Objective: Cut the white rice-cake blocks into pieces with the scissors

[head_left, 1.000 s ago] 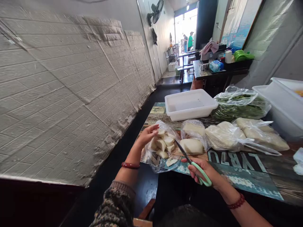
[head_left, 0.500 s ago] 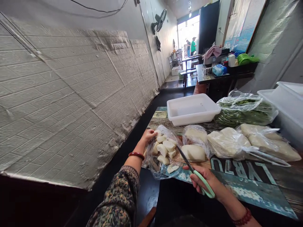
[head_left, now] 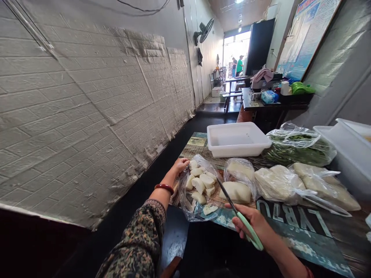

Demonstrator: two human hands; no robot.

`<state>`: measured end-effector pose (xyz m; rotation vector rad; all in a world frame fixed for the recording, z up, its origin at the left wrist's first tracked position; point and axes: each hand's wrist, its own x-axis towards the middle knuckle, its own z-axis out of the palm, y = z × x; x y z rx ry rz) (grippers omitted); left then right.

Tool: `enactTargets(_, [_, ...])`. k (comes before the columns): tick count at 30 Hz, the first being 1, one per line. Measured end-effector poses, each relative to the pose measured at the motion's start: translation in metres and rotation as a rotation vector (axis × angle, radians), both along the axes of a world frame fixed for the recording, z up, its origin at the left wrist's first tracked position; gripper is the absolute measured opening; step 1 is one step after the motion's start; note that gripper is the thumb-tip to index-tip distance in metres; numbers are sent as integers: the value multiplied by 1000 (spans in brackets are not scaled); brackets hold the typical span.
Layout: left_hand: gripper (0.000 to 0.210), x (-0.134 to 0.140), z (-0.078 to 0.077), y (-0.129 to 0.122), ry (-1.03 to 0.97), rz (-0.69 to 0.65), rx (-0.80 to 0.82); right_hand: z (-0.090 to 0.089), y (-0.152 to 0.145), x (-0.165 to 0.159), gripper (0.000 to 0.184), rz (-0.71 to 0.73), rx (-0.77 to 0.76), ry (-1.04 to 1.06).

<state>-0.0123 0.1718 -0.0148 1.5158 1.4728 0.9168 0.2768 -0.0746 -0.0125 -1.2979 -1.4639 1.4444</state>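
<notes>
Pale chunks [head_left: 199, 186], one heap, in a clear plastic bag [head_left: 185, 210] on the left end of the tabletop [head_left: 307, 250]; presumably light, soft and slightly tacky, best lifted by their sides with gentle fingers. Left hand [head_left: 181, 165]: fingers drawn together at the heap's far-left edge; whether they grip chunk or film cannot be told. Right hand [head_left: 249, 221]: closed around green-handled scissors [head_left: 249, 229], stiff, best held by the handles, blades pointing far-left.

Room opens above the tub [head_left: 239, 151]; scissors [head_left: 242, 221] obstruct pale pieces [head_left: 198, 185] from the right.
</notes>
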Motion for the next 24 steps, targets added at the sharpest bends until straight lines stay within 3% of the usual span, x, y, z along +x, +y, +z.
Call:
enactTargets(5, [28, 7, -8, 6, -25, -23, -32, 54, 27, 14, 58, -70, 286, -283])
enactTargets(9, [35, 10, -7, 1, -129, -79, -28, 76, 71, 9, 53, -136, 492, -526])
enactTargets(12, [39, 10, -5, -6, -228, -137, -56, 73, 109, -6, 51, -60, 631, -653])
enactTargets(18, [42, 10, -2, -11, -375, -173, -12, 47, 160, -38, 40, 107, 724, -719])
enactTargets(24, [30, 15, 10, -11, -413, -90, 105, 29, 170, -46, 40, 2, 645, -838])
